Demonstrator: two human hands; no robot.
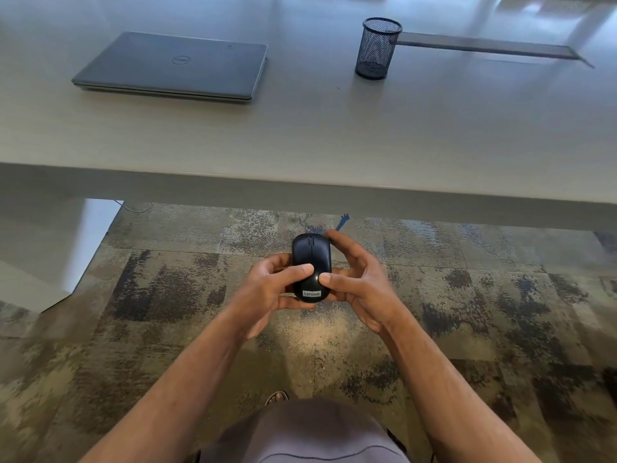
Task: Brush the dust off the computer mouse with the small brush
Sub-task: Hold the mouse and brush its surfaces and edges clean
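— What writing could you read?

— "Lenovo" on a small label at the near end of the black mouse (pixel 311 262), and a round Dell logo on the lid of the closed grey laptop (pixel 173 66), which lay toward the far left of the worktop (pixel 334 135).

— Where was the mouse?

— Off the worktop, held in the air over the carpet (pixel 167 279), in front of the near edge. The left hand (pixel 272 290) cupped it from the left with its fingers (pixel 302 271) clamped on the body; the right hand (pixel 359 282) gripped it from the right, thumb on top.

— And the brush?

— Mostly hidden. Only thin blue bristles (pixel 343 222) stuck out beyond the right hand; how it was held I couldn't tell.

— The rest?

— A black mesh pen cup (pixel 377 48) stood toward the far right, beside a long dark strip (pixel 484 46). The carpet was mottled brown, grey and black; a sandalled toe (pixel 276 397) showed below.
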